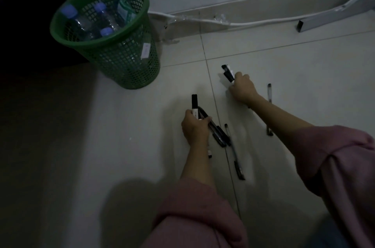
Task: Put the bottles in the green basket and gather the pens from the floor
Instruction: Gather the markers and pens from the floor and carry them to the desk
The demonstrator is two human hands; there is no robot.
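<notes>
1. We are in the pen part of the job now. The bottles point(101, 18) look done: we see them with blue caps standing inside the green basket point(125, 65), far off on the left by the wall.
2. Our left hand point(194, 128) is closed around a bunch of pens point(205, 122). One fat marker sticks up out of the fist, and darker pens poke out low on the right side.
3. Our right hand point(242, 89) is farther away and is curled shut on a black marker point(228, 72), whose cap end points up and left (it may be two markers, the room is too dim to tell).
4. Some pens are not picked up yet. A long thin pen point(235, 154) lies on the floor point(121, 156) just right of our left hand. Another thin pen point(269, 93) lies right of our right hand, partly hidden under that arm.
5. We think the next move is to lift the marker, then go for the thin pens. Thin pens lie flat on smooth tile, so we will need to pinch them with our fingertips.
6. Both hands are already quite full, so a pen could slip out.
</notes>
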